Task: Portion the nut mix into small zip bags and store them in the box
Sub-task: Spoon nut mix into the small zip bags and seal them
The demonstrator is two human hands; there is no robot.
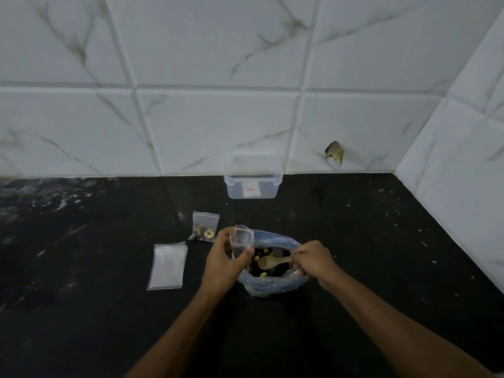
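A large clear bag of nut mix stands open on the black counter. My left hand holds a small empty zip bag upright at the big bag's left rim, mouth open. My right hand grips the handle of a wooden spoon, whose bowl lies over the nuts inside the big bag. A filled small zip bag lies on the counter to the left. The clear plastic box stands open against the wall, with a white label on its front.
A stack of empty small zip bags lies flat to the left of my left hand. The black counter meets white marble-look tiled walls behind and to the right. A chipped hole marks the back wall.
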